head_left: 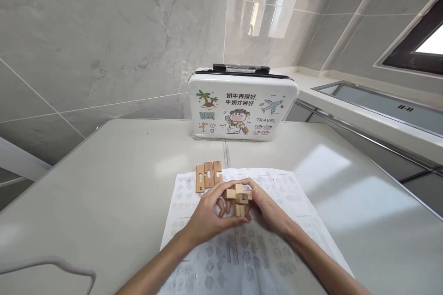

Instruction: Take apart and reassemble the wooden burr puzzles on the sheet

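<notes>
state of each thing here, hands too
Block puzzle: fitted together
Left hand: gripping it from the left
Right hand: gripping it from the right
Flat wooden pieces: loose, lying side by side
Printed paper: spread out on the table
White case: upright, shut, in clear plastic wrap

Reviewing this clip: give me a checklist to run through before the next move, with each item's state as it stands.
1. Wooden block assembly supported by both hands: ok, the left hand and right hand both hold it.
2. Number on the assembly readable: ok, a "2" shows on one block end.
3. Far side of the assembly fitted: cannot tell, it is hidden from this view.
4. Left hand clear of the three flat wooden pieces: cannot tell, it overlaps the nearest in view.
5. Printed sheet fully visible: not ok, hands and forearms cover parts.
6. White case apart from the hands: ok, upright beyond the sheet.
</notes>
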A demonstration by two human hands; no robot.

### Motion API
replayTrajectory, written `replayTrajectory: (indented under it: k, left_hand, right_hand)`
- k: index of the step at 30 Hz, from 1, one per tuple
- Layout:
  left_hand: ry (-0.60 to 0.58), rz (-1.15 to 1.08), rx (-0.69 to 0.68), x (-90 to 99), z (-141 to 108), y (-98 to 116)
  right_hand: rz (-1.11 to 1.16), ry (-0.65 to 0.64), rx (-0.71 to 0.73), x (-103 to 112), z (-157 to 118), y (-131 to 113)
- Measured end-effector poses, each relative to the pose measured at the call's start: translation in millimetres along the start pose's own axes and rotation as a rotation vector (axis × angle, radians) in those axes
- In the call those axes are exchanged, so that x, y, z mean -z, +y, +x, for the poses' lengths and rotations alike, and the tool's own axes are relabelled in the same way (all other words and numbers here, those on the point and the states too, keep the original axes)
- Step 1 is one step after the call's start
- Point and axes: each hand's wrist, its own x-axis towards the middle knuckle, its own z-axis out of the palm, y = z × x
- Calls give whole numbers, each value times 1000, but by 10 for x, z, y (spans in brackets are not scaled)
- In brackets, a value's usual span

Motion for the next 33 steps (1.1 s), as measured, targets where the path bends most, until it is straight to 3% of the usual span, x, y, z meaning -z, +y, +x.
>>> replayTrajectory:
  k: [7, 15, 21, 30, 33]
  left_hand:
    - [50, -104, 115, 4, 30, 26]
    - [40, -43, 71, 10, 17, 72]
    - [5, -6, 24, 26, 13, 89]
    - [49, -143, 164, 26, 18, 49]
    - [97, -172, 208, 4, 30, 37]
  right_hand:
    - [-184, 183, 81, -24, 28, 22]
    - [-232, 113, 32, -22, 68, 29]
    - [-76, 30, -45, 5, 79, 79]
    - [169, -211, -39, 67, 65, -37]
    - [362, -157, -99, 90, 77, -28]
